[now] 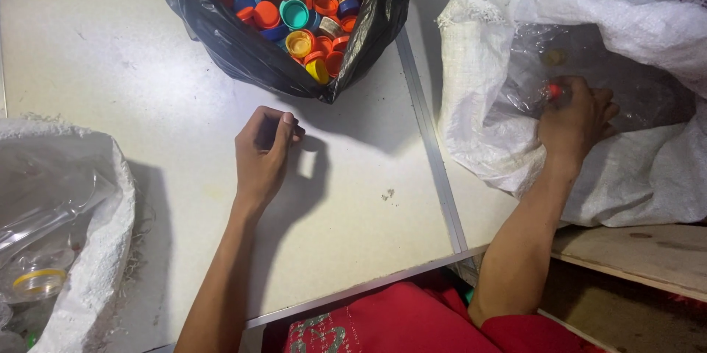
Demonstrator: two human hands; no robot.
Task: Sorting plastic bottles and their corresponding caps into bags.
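My right hand [576, 119] reaches into the mouth of a white woven sack [515, 21] at the right and grips a clear plastic bottle [526, 91] by its neck, where a red cap [554, 91] shows. My left hand [264, 150] hovers over the pale table [110, 65], fingers curled loosely, holding nothing. Beyond it stands a black plastic bag [243, 51] full of coloured bottle caps [298, 14].
A second white woven sack [103, 250] at the lower left holds clear bottles without caps. A metal strip [434, 169] runs along the table's right edge. A wooden board [633, 257] lies under the right sack. My red garment [412, 323] shows at the bottom.
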